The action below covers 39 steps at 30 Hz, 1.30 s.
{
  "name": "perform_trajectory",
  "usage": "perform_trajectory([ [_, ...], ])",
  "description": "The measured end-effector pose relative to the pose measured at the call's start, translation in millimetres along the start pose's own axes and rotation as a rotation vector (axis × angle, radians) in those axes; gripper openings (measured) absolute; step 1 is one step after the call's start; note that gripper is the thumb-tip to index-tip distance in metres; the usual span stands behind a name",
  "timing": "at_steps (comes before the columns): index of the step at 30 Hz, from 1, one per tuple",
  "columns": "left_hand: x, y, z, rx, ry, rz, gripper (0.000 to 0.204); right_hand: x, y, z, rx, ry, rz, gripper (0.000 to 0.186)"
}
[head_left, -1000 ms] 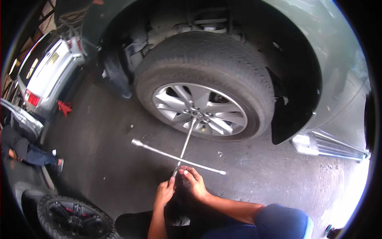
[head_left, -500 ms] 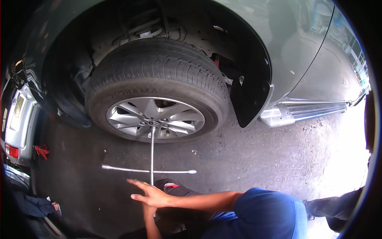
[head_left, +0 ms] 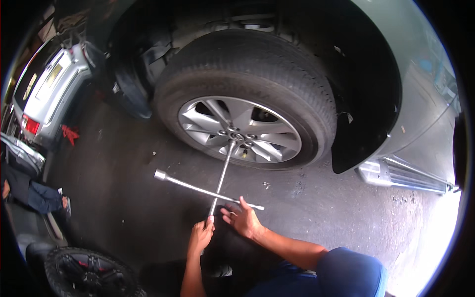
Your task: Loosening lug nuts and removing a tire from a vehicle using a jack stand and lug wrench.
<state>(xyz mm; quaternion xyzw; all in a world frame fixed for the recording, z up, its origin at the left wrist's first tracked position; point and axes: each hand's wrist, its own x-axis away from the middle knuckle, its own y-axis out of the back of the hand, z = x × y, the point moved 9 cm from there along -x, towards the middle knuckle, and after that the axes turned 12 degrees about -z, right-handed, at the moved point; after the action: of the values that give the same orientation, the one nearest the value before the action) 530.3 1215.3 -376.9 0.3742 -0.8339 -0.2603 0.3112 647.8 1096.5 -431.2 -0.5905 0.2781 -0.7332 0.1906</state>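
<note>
Left hand [head_left: 200, 236] gripped the silver cross-shaped metal wrench [head_left: 223, 178], likely steadying it on the silver spoked wheel [head_left: 242, 116] — right hand [head_left: 246, 222] loosely spread

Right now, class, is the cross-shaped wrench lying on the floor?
No, the left hand grips one end of the cross-shaped wrench, whose opposite end meets the silver wheel.

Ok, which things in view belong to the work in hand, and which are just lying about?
In the work:
Cross wrench, its far end at the mounted wheel
Mounted wheel
Left hand, gripping the wrench's near end
Right hand, open beside the wrench

Apparently just about:
Red cloth-like thing on the floor
Black-rimmed wheel, lower left
</note>
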Motion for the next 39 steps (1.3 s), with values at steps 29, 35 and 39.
perform_trajectory([
  [29, 1.1, 2.5, -1.0, -0.03, -0.053, -0.131, 0.063, -28.8, -49.3, 12.1, 1.274, 0.625, -0.201, 0.114],
  [35, 15.2, 12.9, -13.2, -0.12, -0.046, -0.216, 0.059, -42.7, -60.6, -5.8, 0.695, 0.393, -0.181, 0.061],
  [39, 39.6, 14.6, -20.6, -0.165, -0.081, -0.273, 0.053, -28.2, -51.8, -13.4, 0.625, 0.395, 0.047, 0.057],
])
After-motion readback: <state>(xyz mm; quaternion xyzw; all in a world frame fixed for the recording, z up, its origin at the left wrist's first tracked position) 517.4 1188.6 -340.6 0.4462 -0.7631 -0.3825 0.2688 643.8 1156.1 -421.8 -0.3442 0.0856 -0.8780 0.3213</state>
